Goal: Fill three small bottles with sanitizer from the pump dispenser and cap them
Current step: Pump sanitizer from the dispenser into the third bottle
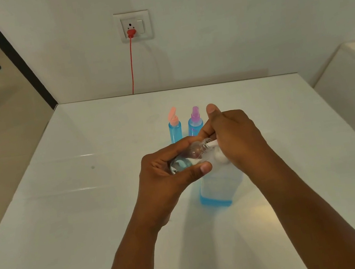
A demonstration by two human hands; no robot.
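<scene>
White table (69, 223) against a pale wall, left hand (168, 171) at frame centre curled round a tilted clear small bottle (189, 155), two blue-filled bottles (175, 130) behind, right hand (235, 136) pressing the pump dispenser (216, 189), nozzle (211, 143) at the bottle's mouth.

No lettering, label, brand, number or sign can be read on anything in view.

You've got a glossy white table (65, 200) shoved against a plain white wall (246, 17), with a red cord (132, 66) plugged into the socket (133, 26) and beige floor (4, 116) off left.
</scene>
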